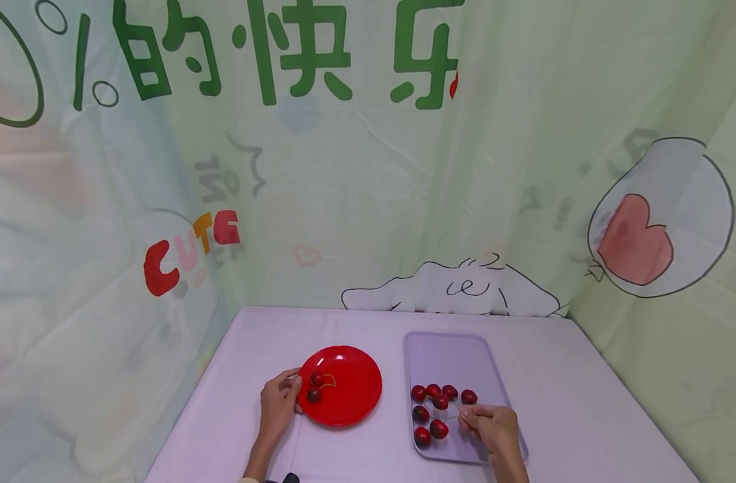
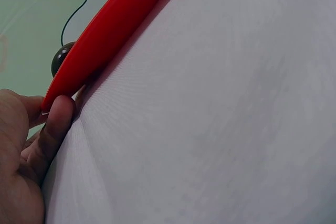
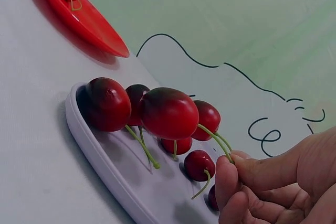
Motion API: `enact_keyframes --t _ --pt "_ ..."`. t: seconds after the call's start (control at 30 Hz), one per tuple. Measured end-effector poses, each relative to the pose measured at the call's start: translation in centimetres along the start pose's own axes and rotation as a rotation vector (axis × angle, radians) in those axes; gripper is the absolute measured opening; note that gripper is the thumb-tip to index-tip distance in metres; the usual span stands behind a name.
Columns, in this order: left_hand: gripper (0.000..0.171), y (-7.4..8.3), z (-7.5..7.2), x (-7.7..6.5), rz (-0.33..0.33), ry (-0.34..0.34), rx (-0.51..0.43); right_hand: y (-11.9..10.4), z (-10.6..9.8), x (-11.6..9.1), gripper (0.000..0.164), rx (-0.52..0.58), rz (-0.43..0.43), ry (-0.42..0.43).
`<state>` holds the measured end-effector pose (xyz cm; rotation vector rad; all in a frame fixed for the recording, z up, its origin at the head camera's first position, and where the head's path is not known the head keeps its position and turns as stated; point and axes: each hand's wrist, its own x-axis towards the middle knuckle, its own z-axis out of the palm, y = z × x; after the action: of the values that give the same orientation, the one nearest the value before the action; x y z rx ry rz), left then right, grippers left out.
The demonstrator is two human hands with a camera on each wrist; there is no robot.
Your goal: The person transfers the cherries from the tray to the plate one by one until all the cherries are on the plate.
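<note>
My left hand (image 1: pixel 277 406) grips the left rim of a red plate (image 1: pixel 355 396), thumb and fingers on either side of the edge in the left wrist view. Two dark red cherries (image 1: pixel 314 395) with stems lie on that plate's left part. My right hand (image 1: pixel 494 426), over the lower right of a pale purple tray (image 1: pixel 449 352), pinches thin green stems (image 3: pixel 218 141) between thumb and fingertips. One stem runs to a large cherry (image 3: pixel 169 114); where the other ends is partly hidden. Several more cherries (image 1: pixel 423 437) with stems lie in the tray's near half.
A pale cloth covers the table (image 1: pixel 392 349); plate and tray stand apart on it. Printed curtains (image 1: pixel 368 201) hang behind and at both sides. A small black object (image 1: pixel 291 477) shows at the bottom edge, near my left forearm.
</note>
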<state>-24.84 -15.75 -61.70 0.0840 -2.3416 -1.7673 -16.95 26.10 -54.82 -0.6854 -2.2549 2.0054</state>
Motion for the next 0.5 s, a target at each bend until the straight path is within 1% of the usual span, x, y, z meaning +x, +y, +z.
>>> enact_keyframes --t 0.17,0.3,0.5 --pt "0.033 -0.04 0.01 -0.05 0.0 0.004 0.003 -0.19 0.15 0.07 0.019 0.0 0.003 -0.001" --pt "0.033 -0.13 0.02 0.02 0.006 0.003 0.003 -0.19 0.24 0.04 0.017 0.014 -0.004 -0.009" --pt "0.033 -0.16 -0.02 0.09 0.014 0.002 0.002 -0.25 0.41 0.05 0.013 0.008 -0.016 0.002"
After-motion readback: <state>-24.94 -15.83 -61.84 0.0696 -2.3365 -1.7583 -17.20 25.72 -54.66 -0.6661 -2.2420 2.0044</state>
